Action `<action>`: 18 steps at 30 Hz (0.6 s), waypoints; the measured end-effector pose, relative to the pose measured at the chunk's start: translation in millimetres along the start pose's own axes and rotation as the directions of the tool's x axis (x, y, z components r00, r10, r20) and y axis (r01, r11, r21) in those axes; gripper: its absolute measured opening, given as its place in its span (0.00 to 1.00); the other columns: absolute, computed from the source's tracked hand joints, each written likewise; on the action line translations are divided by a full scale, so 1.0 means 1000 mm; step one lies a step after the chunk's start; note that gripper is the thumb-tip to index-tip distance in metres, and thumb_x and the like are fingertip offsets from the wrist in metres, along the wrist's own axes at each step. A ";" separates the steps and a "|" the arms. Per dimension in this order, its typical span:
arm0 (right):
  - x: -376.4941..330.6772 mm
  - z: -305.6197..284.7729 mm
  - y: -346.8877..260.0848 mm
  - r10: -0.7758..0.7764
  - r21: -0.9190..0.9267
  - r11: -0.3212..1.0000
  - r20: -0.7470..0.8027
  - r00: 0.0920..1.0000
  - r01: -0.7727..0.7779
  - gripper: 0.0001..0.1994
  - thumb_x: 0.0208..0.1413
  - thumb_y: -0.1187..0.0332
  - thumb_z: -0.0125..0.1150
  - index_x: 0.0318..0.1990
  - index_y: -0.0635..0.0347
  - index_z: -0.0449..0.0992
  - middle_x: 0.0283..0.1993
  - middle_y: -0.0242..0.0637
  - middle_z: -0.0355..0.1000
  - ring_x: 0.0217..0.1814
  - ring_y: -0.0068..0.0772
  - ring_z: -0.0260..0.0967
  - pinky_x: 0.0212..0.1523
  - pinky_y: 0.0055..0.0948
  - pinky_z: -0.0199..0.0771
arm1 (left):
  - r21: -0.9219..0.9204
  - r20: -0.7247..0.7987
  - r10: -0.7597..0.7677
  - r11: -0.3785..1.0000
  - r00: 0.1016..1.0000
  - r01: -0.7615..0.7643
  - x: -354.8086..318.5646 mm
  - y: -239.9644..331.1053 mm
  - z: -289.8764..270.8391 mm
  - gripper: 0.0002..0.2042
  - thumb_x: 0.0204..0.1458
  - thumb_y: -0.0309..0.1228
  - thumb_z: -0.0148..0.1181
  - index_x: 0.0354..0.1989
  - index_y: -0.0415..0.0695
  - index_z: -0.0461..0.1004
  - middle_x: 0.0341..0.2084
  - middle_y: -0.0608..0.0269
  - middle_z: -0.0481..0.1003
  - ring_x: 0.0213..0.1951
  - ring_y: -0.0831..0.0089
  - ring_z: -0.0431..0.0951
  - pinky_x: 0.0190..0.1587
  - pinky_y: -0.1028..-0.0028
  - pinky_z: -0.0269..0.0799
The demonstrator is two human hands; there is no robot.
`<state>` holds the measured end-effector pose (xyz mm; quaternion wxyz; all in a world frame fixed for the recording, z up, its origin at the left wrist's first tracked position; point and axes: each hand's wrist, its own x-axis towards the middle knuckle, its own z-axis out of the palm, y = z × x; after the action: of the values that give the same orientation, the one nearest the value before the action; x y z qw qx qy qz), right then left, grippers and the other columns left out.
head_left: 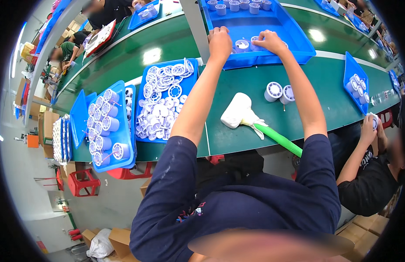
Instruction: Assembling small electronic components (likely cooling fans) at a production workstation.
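Note:
At the far side of the bench, my left hand (220, 43) curls over the left rim of a deep blue bin (272, 19), its fingertips partly hidden. Inside that bin my right hand (271, 42) pinches the top of a white plastic cup (255, 40). Next to it stands another white cup (242, 45) with something pale in it. More white cups (234, 5) are lined up along the bin's far end. Between my arms, two white cylinders with slotted lids, one of them a round housing (273, 91), stand on the green bench.
A white-headed mallet (244, 112) with a green handle lies before me. Left are a blue tray of white discs and caps (191, 74) and a tray of wired cylinders (131, 148). A metal post (194, 26) rises beside the bin. A co-worker (368, 174) sits at right.

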<state>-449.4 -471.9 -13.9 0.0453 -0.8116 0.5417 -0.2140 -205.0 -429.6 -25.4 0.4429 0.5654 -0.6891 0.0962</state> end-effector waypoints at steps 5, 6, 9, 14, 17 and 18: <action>-0.006 -0.006 -0.009 0.088 -0.002 0.996 -0.105 0.991 -0.088 0.23 0.56 0.43 0.67 0.38 0.57 0.85 0.48 0.46 0.80 0.56 0.56 0.74 0.57 0.50 0.75 | 0.072 0.010 0.017 0.997 1.000 -0.018 -0.002 0.002 0.000 0.08 0.53 0.27 0.60 0.40 0.44 0.83 0.40 0.48 0.82 0.48 0.46 0.78 0.52 0.51 0.73; -0.009 -0.007 -0.013 0.084 -0.004 0.996 -0.104 0.991 -0.085 0.23 0.56 0.43 0.67 0.38 0.57 0.85 0.48 0.46 0.80 0.56 0.56 0.74 0.57 0.50 0.75 | 0.126 0.107 0.046 0.990 0.993 -0.059 -0.002 -0.003 -0.002 0.08 0.52 0.28 0.61 0.39 0.44 0.83 0.40 0.48 0.82 0.48 0.47 0.78 0.52 0.52 0.74; -0.014 -0.008 -0.033 0.116 -0.104 0.985 -0.177 0.977 -0.136 0.21 0.59 0.46 0.65 0.38 0.57 0.85 0.48 0.47 0.80 0.57 0.56 0.74 0.57 0.53 0.75 | 0.214 0.323 0.076 0.965 0.943 -0.151 0.014 -0.018 -0.018 0.12 0.52 0.34 0.65 0.42 0.42 0.83 0.42 0.46 0.82 0.49 0.47 0.80 0.53 0.52 0.76; -0.017 -0.005 -0.020 0.146 -0.116 0.979 -0.186 0.972 -0.169 0.21 0.60 0.46 0.64 0.41 0.57 0.83 0.50 0.49 0.79 0.57 0.57 0.74 0.57 0.54 0.75 | 0.061 0.793 0.040 0.988 0.608 -0.144 0.047 0.019 -0.038 0.24 0.50 0.33 0.71 0.58 0.47 0.78 0.50 0.43 0.79 0.57 0.47 0.79 0.57 0.56 0.79; -0.016 -0.004 -0.018 0.160 -0.076 0.980 -0.248 0.955 -0.184 0.23 0.62 0.46 0.62 0.44 0.60 0.82 0.51 0.52 0.78 0.57 0.58 0.74 0.56 0.55 0.76 | 0.057 0.831 0.111 0.958 0.545 -0.282 0.036 0.021 -0.036 0.25 0.51 0.27 0.70 0.61 0.55 0.77 0.52 0.46 0.78 0.57 0.49 0.78 0.58 0.58 0.78; -0.015 -0.004 -0.016 0.171 -0.048 0.980 -0.318 0.933 -0.195 0.24 0.63 0.45 0.60 0.46 0.61 0.82 0.52 0.53 0.78 0.57 0.59 0.74 0.55 0.55 0.76 | 0.060 0.836 0.116 0.952 0.537 -0.300 0.036 0.024 -0.034 0.24 0.52 0.26 0.69 0.59 0.55 0.78 0.51 0.49 0.78 0.58 0.49 0.78 0.58 0.59 0.77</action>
<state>-442.3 -451.1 -10.5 -0.0532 -0.7146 0.6232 -0.3132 -207.2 -424.7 29.0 -0.0027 0.4986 -0.8648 -0.0588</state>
